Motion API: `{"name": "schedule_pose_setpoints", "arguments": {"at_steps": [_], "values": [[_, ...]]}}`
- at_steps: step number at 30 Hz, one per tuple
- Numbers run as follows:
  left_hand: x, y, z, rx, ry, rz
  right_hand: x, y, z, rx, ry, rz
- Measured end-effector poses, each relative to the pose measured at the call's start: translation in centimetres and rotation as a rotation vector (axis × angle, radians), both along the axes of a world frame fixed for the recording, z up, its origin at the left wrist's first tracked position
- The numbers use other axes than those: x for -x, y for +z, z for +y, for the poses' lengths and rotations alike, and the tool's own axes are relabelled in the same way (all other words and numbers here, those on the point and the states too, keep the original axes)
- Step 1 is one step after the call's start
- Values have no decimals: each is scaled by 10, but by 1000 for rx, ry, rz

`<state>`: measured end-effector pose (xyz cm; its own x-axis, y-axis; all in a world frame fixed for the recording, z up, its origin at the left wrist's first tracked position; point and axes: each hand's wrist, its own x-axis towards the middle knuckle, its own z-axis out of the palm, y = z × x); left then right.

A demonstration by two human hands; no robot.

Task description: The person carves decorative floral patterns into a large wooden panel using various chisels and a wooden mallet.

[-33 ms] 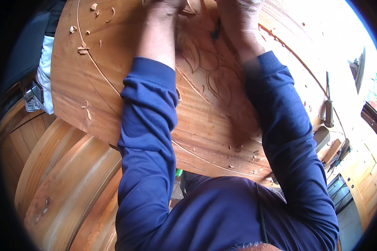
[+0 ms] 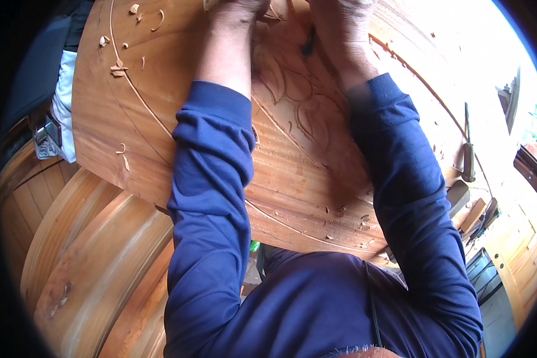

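Both my hands reach to the top edge of the head view, over a large wooden panel (image 2: 149, 107) carved with leaf-like shapes and curved grooves. My left hand (image 2: 238, 9) is bent at the wrist near the carved area; its fingers are mostly cut off. My right hand (image 2: 343, 27) is low over the carving, its fingers also out of the picture. Beside its wrist shows a small dark, narrow thing (image 2: 308, 42) whose kind I cannot make out. What either hand holds is hidden. Curled wood shavings (image 2: 119, 70) lie on the panel's left side.
A carving chisel (image 2: 468, 149) with a slim blade lies at the panel's right. Past it are wooden blocks (image 2: 472, 215) and other tools. Large curved boards (image 2: 101, 262) stand at the lower left. A white cloth (image 2: 67, 107) hangs by the left edge. Strong light washes out the upper right.
My left hand and wrist have shifted very slightly to the right. My right hand, the panel and the shavings look the same.
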<state>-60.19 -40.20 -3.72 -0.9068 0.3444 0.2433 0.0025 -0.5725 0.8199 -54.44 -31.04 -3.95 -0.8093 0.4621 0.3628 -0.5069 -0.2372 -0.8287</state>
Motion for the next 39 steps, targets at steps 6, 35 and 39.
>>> {"name": "schedule_pose_setpoints", "arguments": {"at_steps": [6, 35, 39], "values": [[-9, -10, 17, 108, 71, 280, -13, 5, -5, -36, 61, -31], [-2, -17, 36, 170, 234, 478, -16, -2, -2, -246, -112, 29], [-6, -14, 42, 89, 315, 537, -20, 3, -1, -246, -105, 13]]}}
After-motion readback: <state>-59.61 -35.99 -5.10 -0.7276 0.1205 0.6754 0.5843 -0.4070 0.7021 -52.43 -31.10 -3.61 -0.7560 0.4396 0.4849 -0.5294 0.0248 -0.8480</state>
